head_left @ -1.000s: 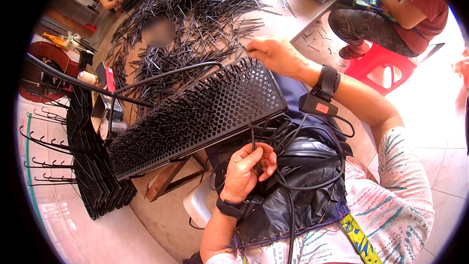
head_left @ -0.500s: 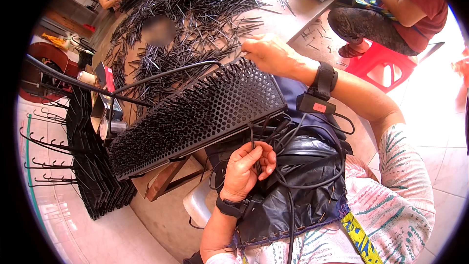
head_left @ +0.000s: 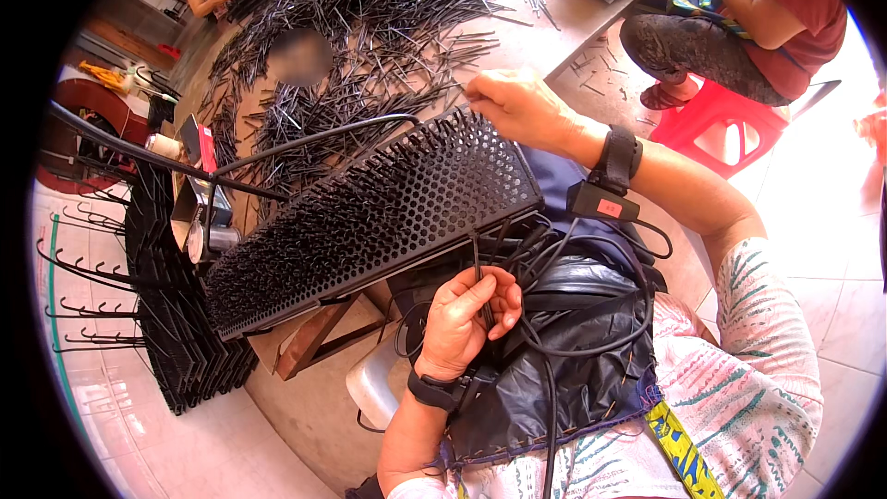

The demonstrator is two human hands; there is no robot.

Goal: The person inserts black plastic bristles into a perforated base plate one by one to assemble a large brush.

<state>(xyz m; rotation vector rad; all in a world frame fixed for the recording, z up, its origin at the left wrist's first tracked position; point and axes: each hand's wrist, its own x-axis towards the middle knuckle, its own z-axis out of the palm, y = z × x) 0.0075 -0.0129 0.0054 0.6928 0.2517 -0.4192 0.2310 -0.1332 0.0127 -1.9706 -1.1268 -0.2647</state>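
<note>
A long black perforated panel (head_left: pixel 443 187) lies at a slant before me. Short black strips stand up from its left part and along its far edge, while many round holes show bare toward the right end. Above the far right corner of the panel is my right hand (head_left: pixel 522 106), its fingers pinched together; whatever is in them is too small to make out. Close to the near edge, my left hand (head_left: pixel 467 319) is closed around thin black strips (head_left: pixel 479 263) whose ends poke up past the thumb. Both wrists wear black straps.
Loose black strips (head_left: pixel 370 37) cover much of the table (head_left: pixel 527 32). Stacked black panels with hooked wires (head_left: pixel 180 305) stand at left. A black cable (head_left: pixel 591 351) loops over my lap. Right of the table, a person sits on a red stool (head_left: pixel 721 125); another is at far left.
My right hand has shifted slightly to the right and toward me, along with its wrist strap. The left hand and the panel look unchanged.
</note>
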